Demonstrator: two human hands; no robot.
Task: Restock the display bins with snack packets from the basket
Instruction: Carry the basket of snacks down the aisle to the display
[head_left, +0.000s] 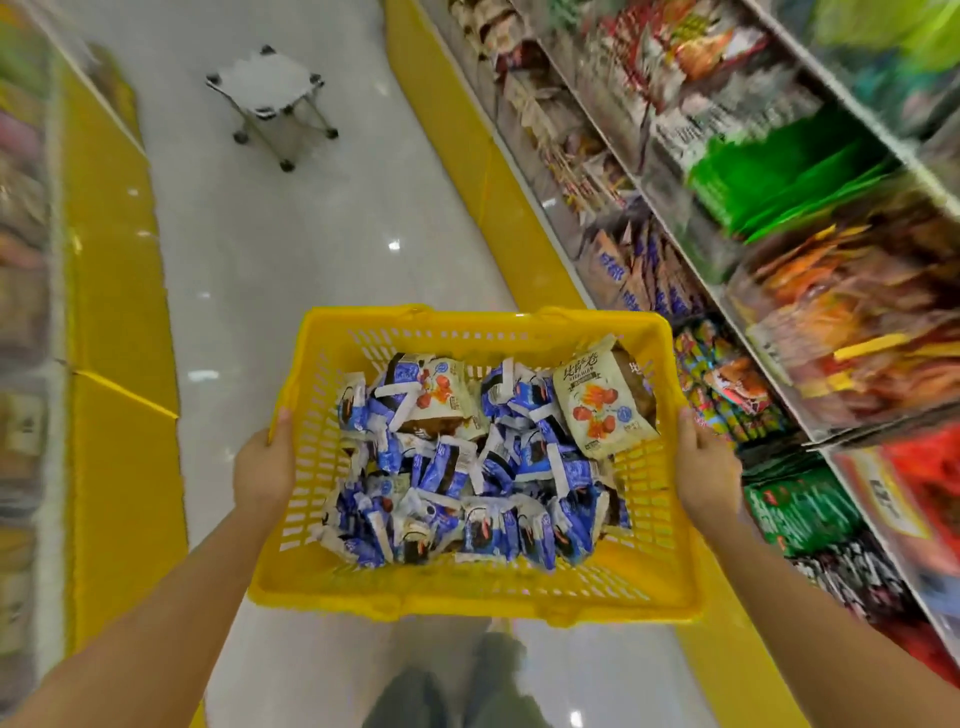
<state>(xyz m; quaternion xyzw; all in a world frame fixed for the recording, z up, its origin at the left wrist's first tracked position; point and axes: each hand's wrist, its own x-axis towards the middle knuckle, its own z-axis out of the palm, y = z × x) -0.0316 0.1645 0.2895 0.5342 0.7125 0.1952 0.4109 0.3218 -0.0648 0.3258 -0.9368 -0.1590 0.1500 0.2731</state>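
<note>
While both hands, left hand (265, 470) and right hand (707, 462), grip its sides, the basket (467, 592) (packets (467, 493) inside) seemingly lies crosswise.

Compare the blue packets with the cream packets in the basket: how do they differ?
The blue packets are small and many, heaped across the yellow basket; the cream packets are larger, few, and lie on top toward the far side. Both kinds are sealed snack wrappers inside the same basket.
</note>
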